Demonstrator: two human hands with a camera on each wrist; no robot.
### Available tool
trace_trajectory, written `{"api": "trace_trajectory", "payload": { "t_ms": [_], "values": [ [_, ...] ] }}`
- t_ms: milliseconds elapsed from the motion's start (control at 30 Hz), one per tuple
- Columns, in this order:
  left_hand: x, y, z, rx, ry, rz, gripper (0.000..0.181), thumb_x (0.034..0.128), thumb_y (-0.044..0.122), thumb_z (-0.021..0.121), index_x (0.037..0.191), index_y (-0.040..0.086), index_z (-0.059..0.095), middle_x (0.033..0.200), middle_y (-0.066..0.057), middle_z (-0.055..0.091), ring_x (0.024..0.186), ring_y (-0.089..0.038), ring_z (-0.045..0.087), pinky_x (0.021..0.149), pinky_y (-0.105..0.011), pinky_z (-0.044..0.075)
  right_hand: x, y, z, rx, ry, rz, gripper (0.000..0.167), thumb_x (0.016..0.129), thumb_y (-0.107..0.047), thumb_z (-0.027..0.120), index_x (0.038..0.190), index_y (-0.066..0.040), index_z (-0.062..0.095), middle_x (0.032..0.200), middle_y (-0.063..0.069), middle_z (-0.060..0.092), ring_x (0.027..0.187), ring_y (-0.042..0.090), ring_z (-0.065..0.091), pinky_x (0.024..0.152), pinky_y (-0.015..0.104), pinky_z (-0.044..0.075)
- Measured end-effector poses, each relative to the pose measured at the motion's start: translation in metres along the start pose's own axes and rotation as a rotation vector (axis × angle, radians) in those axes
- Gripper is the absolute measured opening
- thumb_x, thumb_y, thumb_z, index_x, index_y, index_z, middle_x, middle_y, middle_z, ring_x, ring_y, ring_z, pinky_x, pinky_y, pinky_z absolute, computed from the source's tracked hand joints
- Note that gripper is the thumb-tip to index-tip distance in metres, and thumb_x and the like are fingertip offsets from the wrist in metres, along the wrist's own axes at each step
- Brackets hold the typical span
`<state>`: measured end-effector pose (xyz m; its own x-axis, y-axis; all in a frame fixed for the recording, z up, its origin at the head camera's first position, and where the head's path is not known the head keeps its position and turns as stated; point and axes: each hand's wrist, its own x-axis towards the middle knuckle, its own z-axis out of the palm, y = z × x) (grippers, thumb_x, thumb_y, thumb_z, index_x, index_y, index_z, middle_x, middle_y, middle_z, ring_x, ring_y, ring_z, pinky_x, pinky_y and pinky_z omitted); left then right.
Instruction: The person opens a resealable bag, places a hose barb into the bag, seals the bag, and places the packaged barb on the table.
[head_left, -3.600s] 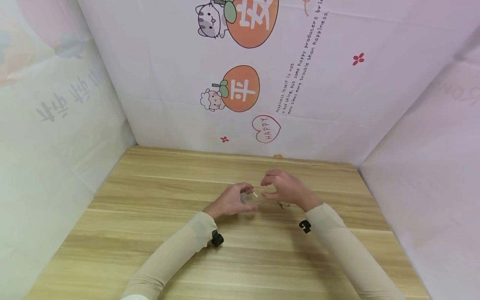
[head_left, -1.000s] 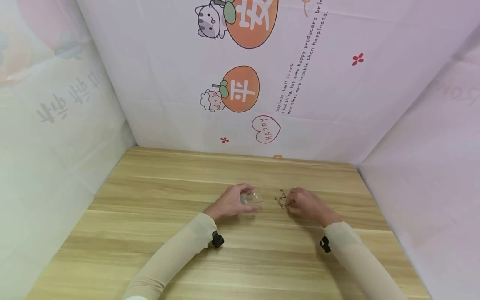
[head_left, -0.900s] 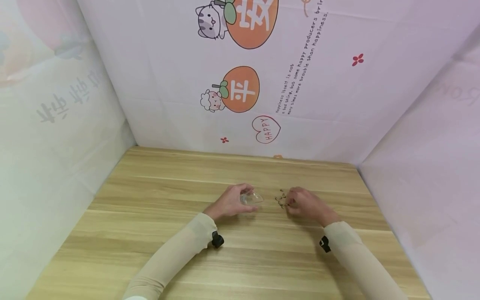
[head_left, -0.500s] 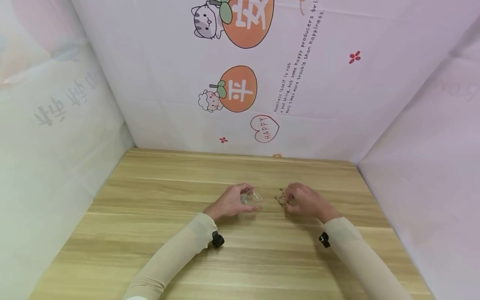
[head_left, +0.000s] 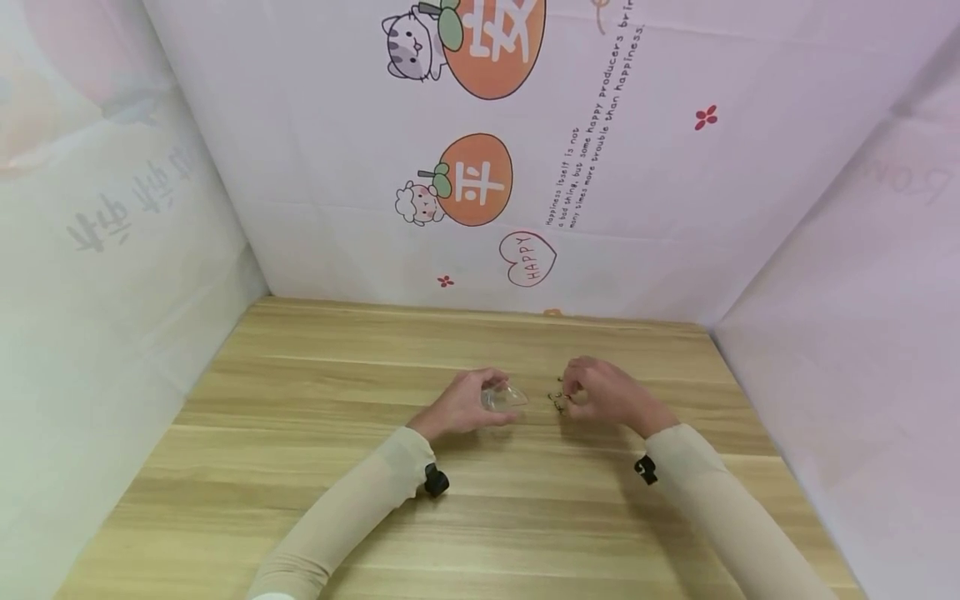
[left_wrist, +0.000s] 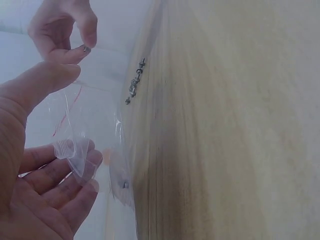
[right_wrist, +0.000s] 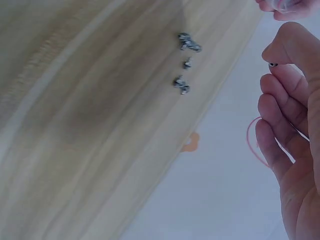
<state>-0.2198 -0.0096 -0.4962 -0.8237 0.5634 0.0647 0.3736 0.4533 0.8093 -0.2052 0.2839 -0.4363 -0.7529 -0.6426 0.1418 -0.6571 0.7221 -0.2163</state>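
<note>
My left hand (head_left: 461, 404) holds a clear plastic zip bag (left_wrist: 75, 130) with its mouth spread, thumb on one side and fingers curled on the other. A red line runs along the bag near its mouth. Low in the bag lies one small dark metal piece (left_wrist: 125, 185). To the right, my right hand (head_left: 607, 396) is a little above the table, pinching a small metal screw (left_wrist: 86, 49) between thumb and index finger; most of it is hidden by the fingertips. Several small screws (right_wrist: 187, 62) lie loose on the wood beneath that hand.
The wood-grain table (head_left: 480, 517) ends at a white printed cloth (head_left: 337, 167) behind. White cloth walls (head_left: 97, 333) stand at left and right. Each sleeve has a small black camera (head_left: 436, 481) at the wrist.
My right hand, earlier at the bag, was down at the screws a second ago. It has since lifted and shifted slightly left with a screw. The left hand has stayed put with the bag.
</note>
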Motion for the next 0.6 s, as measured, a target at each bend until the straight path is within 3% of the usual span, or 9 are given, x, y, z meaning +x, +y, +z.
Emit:
{"api": "trace_trajectory", "payload": {
  "t_ms": [333, 600],
  "values": [
    [0.000, 0.000, -0.003, 0.002, 0.009, -0.002, 0.072, 0.0860, 0.032, 0.089, 0.145, 0.004, 0.059, 0.140, -0.010, 0.068, 0.133, -0.029, 0.063, 0.115, -0.046, 0.052, 0.022, -0.012, -0.014, -0.031, 0.012, -0.106, 0.012, 0.080, -0.003, 0.078, 0.083, -0.012, 0.071, 0.084, -0.003, 0.067, 0.080, 0.013, 0.063, 0.071, 0.026, 0.057],
    [0.002, -0.001, -0.001, 0.011, 0.008, 0.012, 0.071, 0.0863, 0.033, 0.089, 0.144, 0.002, 0.059, 0.137, -0.010, 0.070, 0.132, -0.029, 0.063, 0.114, -0.046, 0.052, 0.047, -0.030, -0.018, -0.041, -0.013, -0.126, 0.009, 0.082, -0.005, 0.078, 0.085, -0.012, 0.072, 0.087, 0.002, 0.071, 0.081, 0.014, 0.065, 0.073, 0.026, 0.057]
  ]
}}
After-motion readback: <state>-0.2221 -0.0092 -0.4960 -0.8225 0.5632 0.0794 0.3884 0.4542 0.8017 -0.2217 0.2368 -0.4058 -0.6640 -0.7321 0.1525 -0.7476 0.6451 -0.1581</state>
